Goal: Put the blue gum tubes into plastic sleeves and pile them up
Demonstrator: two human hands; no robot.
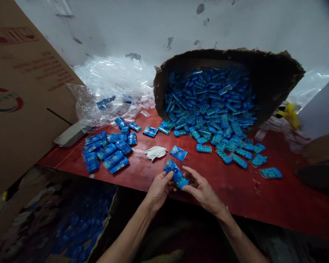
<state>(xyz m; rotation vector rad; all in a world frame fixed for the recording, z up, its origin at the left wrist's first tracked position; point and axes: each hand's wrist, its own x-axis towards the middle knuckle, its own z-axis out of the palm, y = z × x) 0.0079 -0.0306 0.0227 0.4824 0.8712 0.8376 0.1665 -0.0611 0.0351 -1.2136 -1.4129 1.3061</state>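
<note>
Between my hands, over the table's front edge, is a blue printed packet (171,168) with a blue plastic case (182,182) at its lower right end. How far the case sits inside the packet I cannot tell. My left hand (159,187) pinches the packet between thumb and fingers. On the other side, my right hand (202,187) grips the case end with its thumb and curled fingers, the index finger raised. Just beyond lie a flat blue packet (178,153) and a crumpled white cloth-like piece (155,152). Several filled blue packets (109,151) are piled to the left.
A torn cardboard box (274,87) lies on its side, spilling blue cases (211,106) onto the red table (252,197). Clear plastic pieces (117,76) heap at the back left. A large carton (24,91) stands left; an open box of blue packets (79,223) sits below.
</note>
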